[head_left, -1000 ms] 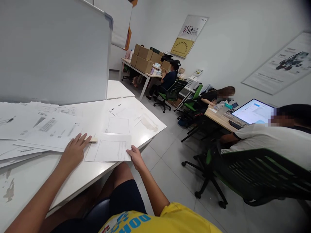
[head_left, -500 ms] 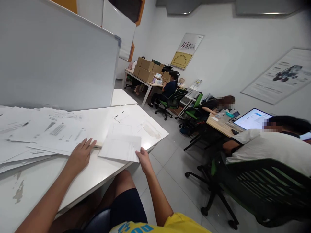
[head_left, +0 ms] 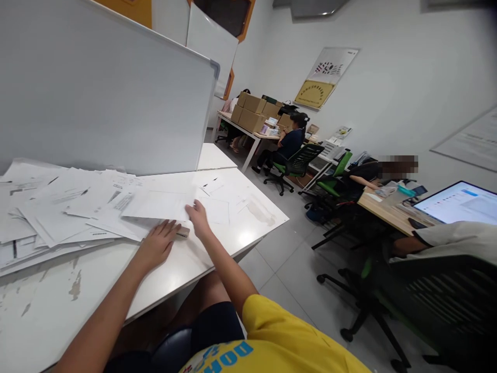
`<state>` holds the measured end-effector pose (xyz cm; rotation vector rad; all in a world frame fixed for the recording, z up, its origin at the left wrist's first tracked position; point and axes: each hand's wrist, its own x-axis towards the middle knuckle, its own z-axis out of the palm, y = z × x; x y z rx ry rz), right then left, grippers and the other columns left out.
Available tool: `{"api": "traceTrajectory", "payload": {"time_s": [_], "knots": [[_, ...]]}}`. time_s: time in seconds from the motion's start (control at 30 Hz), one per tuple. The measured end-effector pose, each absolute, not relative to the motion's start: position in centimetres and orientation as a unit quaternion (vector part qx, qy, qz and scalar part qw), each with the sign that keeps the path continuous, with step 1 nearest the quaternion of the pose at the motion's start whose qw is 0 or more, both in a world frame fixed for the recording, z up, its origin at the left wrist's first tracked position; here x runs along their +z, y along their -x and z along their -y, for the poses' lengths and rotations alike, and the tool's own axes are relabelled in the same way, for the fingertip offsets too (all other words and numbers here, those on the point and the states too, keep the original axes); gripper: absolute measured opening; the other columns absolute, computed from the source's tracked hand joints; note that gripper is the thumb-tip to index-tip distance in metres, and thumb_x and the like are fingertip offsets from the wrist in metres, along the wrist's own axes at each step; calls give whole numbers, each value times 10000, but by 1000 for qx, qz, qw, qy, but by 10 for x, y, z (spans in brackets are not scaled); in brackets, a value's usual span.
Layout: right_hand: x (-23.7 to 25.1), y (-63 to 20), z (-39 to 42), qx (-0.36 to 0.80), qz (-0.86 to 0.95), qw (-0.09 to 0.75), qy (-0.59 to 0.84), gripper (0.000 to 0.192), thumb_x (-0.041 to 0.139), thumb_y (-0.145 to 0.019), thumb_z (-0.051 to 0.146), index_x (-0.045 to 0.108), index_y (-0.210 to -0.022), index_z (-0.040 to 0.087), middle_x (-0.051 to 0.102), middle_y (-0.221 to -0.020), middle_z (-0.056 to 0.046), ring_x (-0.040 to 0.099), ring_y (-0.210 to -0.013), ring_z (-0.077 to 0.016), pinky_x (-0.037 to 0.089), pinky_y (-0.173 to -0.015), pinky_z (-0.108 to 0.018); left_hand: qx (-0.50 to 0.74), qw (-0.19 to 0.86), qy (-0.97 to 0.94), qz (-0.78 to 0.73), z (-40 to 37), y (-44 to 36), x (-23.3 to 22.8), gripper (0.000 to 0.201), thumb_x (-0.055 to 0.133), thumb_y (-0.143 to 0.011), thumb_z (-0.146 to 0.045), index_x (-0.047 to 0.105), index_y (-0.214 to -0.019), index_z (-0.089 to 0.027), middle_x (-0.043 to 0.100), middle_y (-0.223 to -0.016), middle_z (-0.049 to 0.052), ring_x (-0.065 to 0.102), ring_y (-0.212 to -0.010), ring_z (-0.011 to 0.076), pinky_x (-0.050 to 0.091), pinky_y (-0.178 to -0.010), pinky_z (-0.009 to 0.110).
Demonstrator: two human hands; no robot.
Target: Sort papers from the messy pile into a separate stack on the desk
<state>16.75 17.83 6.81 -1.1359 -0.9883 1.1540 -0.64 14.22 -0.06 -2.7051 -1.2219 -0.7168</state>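
My right hand [head_left: 199,219] pinches the right edge of a white sheet of paper [head_left: 161,203], which is raised at a slant over the papers on the white table [head_left: 264,228]. Below it my left hand [head_left: 158,245] lies flat, palm down, with its fingers stretched out. A small pale block [head_left: 183,231] shows at the left fingertips, partly hidden by them. I cannot tell what the block is. A spread-out pile of printed papers [head_left: 58,202] covers the left part of the table.
A whiteboard [head_left: 116,93] stands upright behind the papers. Dark stains mark the tabletop. To the right, a person in a white shirt [head_left: 462,238] sits on a black chair [head_left: 446,305] by a screen [head_left: 462,202]. Cardboard boxes [head_left: 250,122] stand on a far table.
My right hand has carried the sheet leftward from the table's right edge to above the left hand and pile. The view has turned, so the room appears shifted to the right.
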Motion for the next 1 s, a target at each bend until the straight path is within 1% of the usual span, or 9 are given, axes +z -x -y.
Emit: {"api": "traceTrajectory", "payload": {"time_s": [0.1,0.23,0.4,0.57,0.63,0.7,0.87,0.93,1.0], "knots": [[69,-118,-210,462,517,484,534,228,584,-891,321,598,-1073,185,654,-824,-9,604,-689,-164,503,-654,-291,-236,38,889,391,-144,7,-2,504,376,-929,-260,572,-1384,-165,562,-1451,136,437,-1417,324,414,-1133,519],[68,-115,-222,282,647,356,612,506,622,-908,468,585,-1280,127,657,-1115,-136,613,-1039,-275,466,-966,-416,-244,10,891,382,-143,6,0,508,394,-914,-233,567,-1387,-165,580,-1427,136,451,-1403,323,443,-1112,511],[58,-212,-202,124,612,282,729,523,532,-970,417,529,-1400,120,572,-1346,-191,521,-1252,-311,379,-1077,-446,-245,6,886,393,-138,3,7,540,356,-951,-250,467,-1478,-223,483,-1535,80,377,-1464,294,400,-1142,490],[31,-307,-161,103,635,169,746,623,507,-979,445,417,-1500,116,333,-1617,-166,291,-1482,-295,215,-1192,-411,-266,44,856,441,-138,4,13,535,365,-945,-255,485,-1462,-189,497,-1520,115,362,-1472,319,265,-1212,551],[23,-322,-145,93,629,163,754,605,448,-1003,454,410,-1505,119,309,-1634,-151,275,-1488,-293,203,-1192,-413,-285,65,833,470,-140,9,14,529,372,-942,-255,503,-1444,-159,518,-1497,141,344,-1480,337,215,-1224,583],[20,-327,-132,64,611,174,769,552,434,-1007,437,462,-1464,129,376,-1595,-155,333,-1443,-305,245,-1161,-426,-303,72,814,491,-142,14,14,528,379,-938,-260,511,-1436,-144,531,-1479,158,331,-1485,346,198,-1227,596],[22,-327,-120,12,566,195,801,392,445,-989,386,643,-1202,123,600,-1288,-201,506,-1211,-321,356,-1029,-434,-316,65,802,503,-142,23,14,527,393,-930,-265,519,-1431,-163,551,-1458,161,318,-1490,353,207,-1218,619],[23,-334,-121,9,550,212,808,414,448,-983,395,637,-1225,117,599,-1284,-206,504,-1214,-322,347,-1033,-431,-314,71,807,496,-140,23,16,507,388,-935,-265,547,-1402,-153,580,-1426,164,350,-1474,347,218,-1220,606],[23,-346,-123,10,528,224,819,527,477,-966,451,567,-1344,95,527,-1405,-230,438,-1316,-338,300,-1079,-443,-312,76,812,487,-139,23,17,485,377,-942,-265,578,-1366,-143,605,-1396,165,382,-1455,341,232,-1220,591]]}}
